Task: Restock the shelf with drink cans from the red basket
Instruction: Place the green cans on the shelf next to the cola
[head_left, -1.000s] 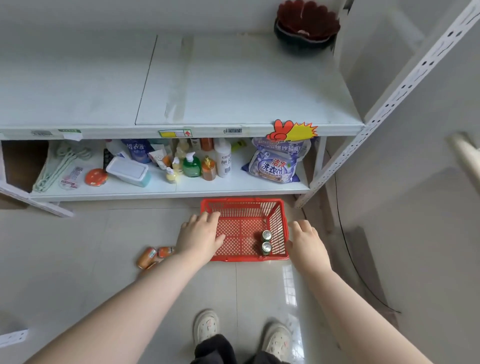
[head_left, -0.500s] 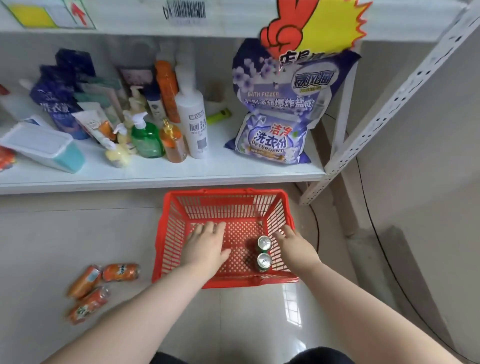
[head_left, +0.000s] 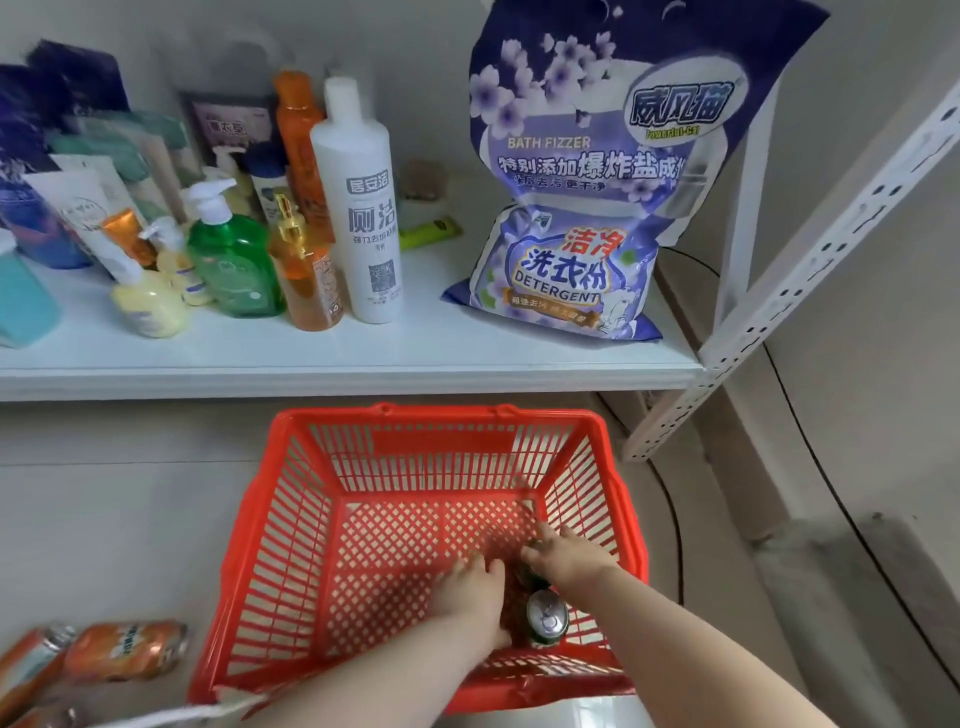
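Reaching down from the lower edge of the head view, both forearms are extended into the red basket (head_left: 436, 415), which is placed on the floor just in front of the shelf (head_left: 363, 358). The left hand (head_left: 470, 592) is held low over the basket floor, palm down, with its fingers apart and almost straight; nothing is gripped by it. The right hand (head_left: 569, 558) is laid over the top of a second can (head_left: 530, 579), of which only a dark part is seen. Whether the fingers are clamped on this can cannot be told.

A green can (head_left: 546, 618) is stood upright in the near right part of the basket, its silver top seen from above. It is found between the two wrists, just beside the left hand and just under the right wrist.

Orange cans (head_left: 124, 652) are laid on the floor to the left of the basket. On the shelf, bottles and a detergent bag (head_left: 561, 280) are kept.
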